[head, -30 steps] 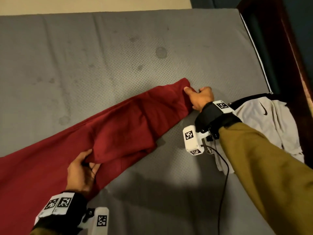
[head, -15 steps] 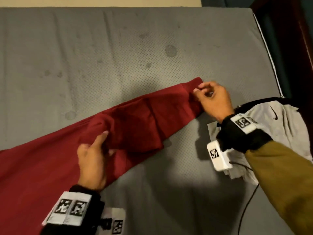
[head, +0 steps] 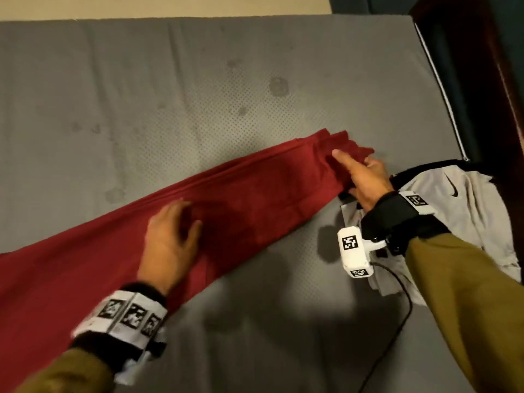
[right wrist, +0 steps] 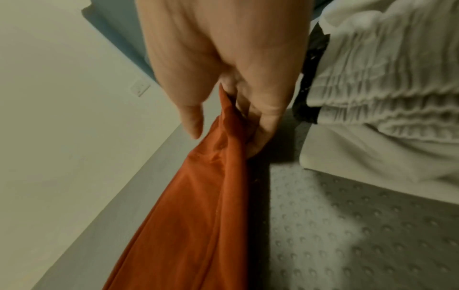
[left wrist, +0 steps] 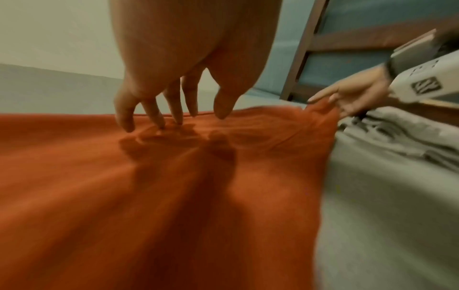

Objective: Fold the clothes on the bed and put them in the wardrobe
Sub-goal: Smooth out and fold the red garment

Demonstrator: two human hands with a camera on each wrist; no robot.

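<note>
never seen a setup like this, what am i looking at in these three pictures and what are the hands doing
No machine here: these are a person's two bare hands, with a small camera strapped to each wrist, like the white camera box. One picture comes from a camera on the head, looking down; the other two look along each hand. A long dark red cloth garment lies across a grey dimpled mattress, with a pale grey garment with black trim beside it. The left hand rests its fingertips on the red cloth. The right hand pinches the garment's far end in its grip.
</note>
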